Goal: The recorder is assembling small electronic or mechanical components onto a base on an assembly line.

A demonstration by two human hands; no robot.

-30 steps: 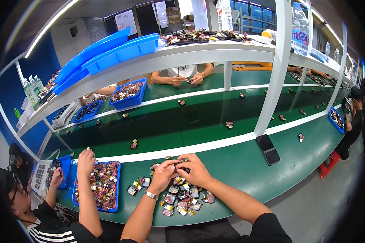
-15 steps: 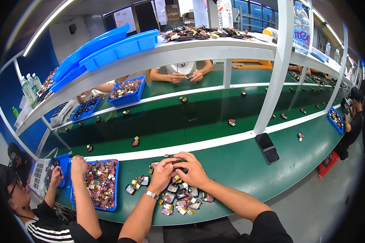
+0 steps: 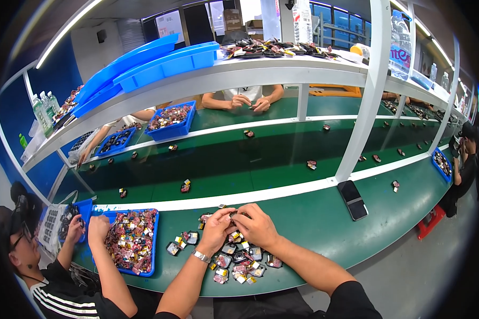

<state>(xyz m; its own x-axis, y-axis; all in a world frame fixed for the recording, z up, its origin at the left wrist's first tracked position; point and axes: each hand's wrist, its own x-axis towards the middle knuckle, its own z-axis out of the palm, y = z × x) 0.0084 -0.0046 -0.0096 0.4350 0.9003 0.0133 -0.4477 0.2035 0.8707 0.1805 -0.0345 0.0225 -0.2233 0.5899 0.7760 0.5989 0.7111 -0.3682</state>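
Note:
My left hand [image 3: 216, 229] and my right hand [image 3: 257, 227] meet above the green bench, fingertips bent together. Between them is a small dark electronic part, mostly hidden by the fingers, so its exact shape does not show. Just below and under my hands lies a loose heap of small electronic assemblies [image 3: 239, 257], with black housings, reddish circuit boards and yellow and white patches. A few similar assemblies [image 3: 174, 248] lie to the left of my left wrist, which wears a metal band.
A blue tray [image 3: 155, 242] full of reddish boards stands at left, beside a co-worker's arm [image 3: 109, 271]. A dark phone [image 3: 352, 200] lies at right near a white post [image 3: 364, 95]. Beyond a white rail, the green belt [image 3: 239, 175] carries scattered assemblies. Blue trays [image 3: 167, 66] rest on the overhead shelf.
My right fingers have drawn in closer to my left fingertips, covering more of the dark part. The whole view has shifted slightly. The left co-worker's nearer hand has moved down and left.

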